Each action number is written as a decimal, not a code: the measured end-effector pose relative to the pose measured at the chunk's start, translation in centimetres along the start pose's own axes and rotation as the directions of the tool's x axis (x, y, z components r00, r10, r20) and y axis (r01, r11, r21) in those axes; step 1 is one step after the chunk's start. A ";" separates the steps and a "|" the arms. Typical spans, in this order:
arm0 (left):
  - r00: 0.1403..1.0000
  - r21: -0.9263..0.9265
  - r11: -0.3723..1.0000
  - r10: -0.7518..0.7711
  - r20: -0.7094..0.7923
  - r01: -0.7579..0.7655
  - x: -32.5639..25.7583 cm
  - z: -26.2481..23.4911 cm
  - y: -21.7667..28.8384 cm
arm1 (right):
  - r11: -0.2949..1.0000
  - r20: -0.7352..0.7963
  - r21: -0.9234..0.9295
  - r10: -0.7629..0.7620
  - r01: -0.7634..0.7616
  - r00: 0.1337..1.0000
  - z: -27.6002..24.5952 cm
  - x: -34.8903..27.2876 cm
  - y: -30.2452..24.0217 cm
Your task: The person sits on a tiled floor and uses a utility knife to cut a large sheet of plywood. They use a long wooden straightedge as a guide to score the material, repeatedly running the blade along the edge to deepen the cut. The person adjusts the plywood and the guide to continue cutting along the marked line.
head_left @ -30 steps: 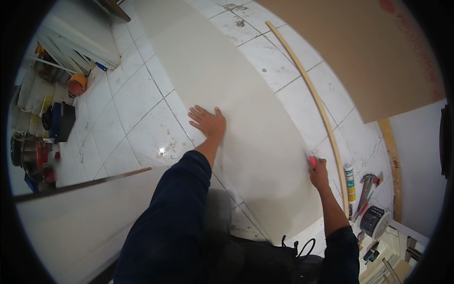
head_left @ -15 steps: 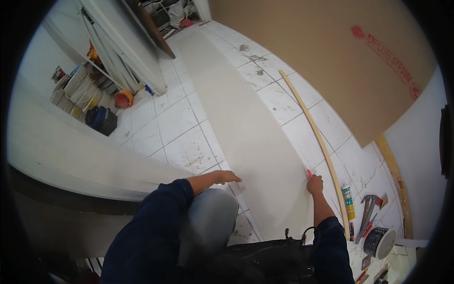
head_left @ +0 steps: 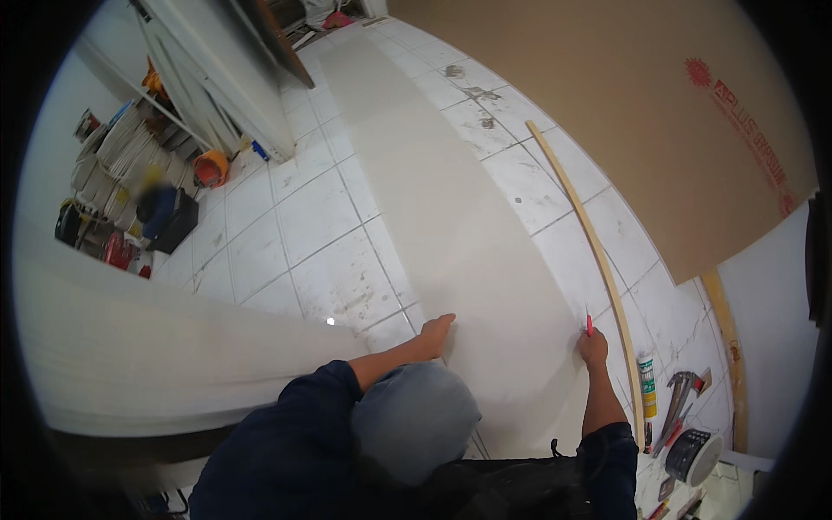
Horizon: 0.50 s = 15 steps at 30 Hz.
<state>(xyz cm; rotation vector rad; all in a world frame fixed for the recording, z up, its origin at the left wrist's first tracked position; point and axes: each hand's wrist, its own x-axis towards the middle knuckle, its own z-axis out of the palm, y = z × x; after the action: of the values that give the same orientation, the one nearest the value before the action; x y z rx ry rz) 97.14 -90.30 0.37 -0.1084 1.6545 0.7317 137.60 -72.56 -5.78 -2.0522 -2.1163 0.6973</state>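
A long pale plasterboard strip (head_left: 433, 199) stretches away from me over the white tiled floor. My left hand (head_left: 438, 336) is at its left edge near my knee, with the fingers closed on that edge; their undersides are hidden. By the strip's right edge, my right hand (head_left: 593, 348) grips a red utility knife (head_left: 590, 326). Its thin blade points up and away from me, slightly beyond the board's edge.
To the right lie a wooden batten (head_left: 589, 243), a sealant cartridge (head_left: 647, 386), a hammer (head_left: 676, 399) and a black-and-white tub (head_left: 694, 457). A large brown board (head_left: 607, 113) leans beyond. Buckets, an orange helmet (head_left: 211, 168) and leaning panels (head_left: 217, 78) stand far left.
My left hand has moved right and its outstretched fingers have closed at the board's edge. The right hand with the knife has shifted slightly right. The view has turned a little.
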 end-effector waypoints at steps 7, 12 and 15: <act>0.930 0.695 0.634 0.334 0.150 -0.340 -0.8 -1.2 0.6 | 0.860 0.337 0.358 0.245 -0.364 0.909 -3.6 -0.4 0.5; 0.950 0.066 0.992 -0.084 -0.302 0.108 -1.4 3.2 2.0 | 0.917 0.411 0.330 0.075 -0.225 0.909 -9.8 -1.7 -1.5; 0.928 -0.157 0.981 -0.165 -0.333 0.118 -0.8 6.0 2.7 | 0.970 0.284 0.241 -0.031 -0.040 0.958 -14.0 -1.6 -1.2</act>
<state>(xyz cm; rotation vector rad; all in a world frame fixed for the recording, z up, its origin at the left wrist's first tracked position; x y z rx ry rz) 101.25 -85.29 2.00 -0.4724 1.9053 0.7432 142.12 -70.69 7.49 -1.9200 -2.0350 1.2558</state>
